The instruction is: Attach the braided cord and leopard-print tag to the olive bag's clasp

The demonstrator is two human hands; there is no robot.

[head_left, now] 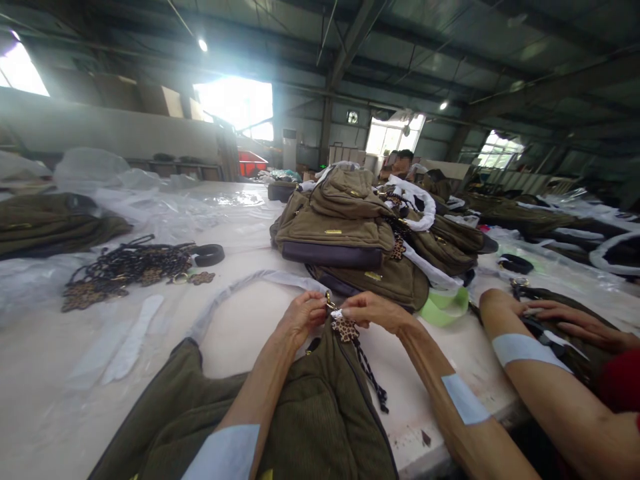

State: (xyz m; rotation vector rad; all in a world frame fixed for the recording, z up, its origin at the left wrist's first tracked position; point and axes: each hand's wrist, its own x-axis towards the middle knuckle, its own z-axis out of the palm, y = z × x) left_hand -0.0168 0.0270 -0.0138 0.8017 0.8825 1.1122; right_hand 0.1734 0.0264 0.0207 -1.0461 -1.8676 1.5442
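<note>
An olive-green corduroy bag (310, 400) lies on the table in front of me, its handle (225, 297) wrapped in white. At the handle's right end, my left hand (303, 317) pinches a gold-coloured clasp (330, 303). From the right, my right hand (373, 310) closes its fingertips at the top of a leopard-print flower charm (345, 328), by a small white piece. A black braided cord (370, 373) dangles from the charm over the bag's side. My fingers partly cover how clasp and charm join.
Several olive bags (335, 227) are piled beyond my hands. To the left lie a tangle of charms with black cords (145, 263), a black strap roll (207, 254) and white strips (133, 340). A co-worker's arm (540, 373) works close on the right. Green strip (444, 307) lies nearby.
</note>
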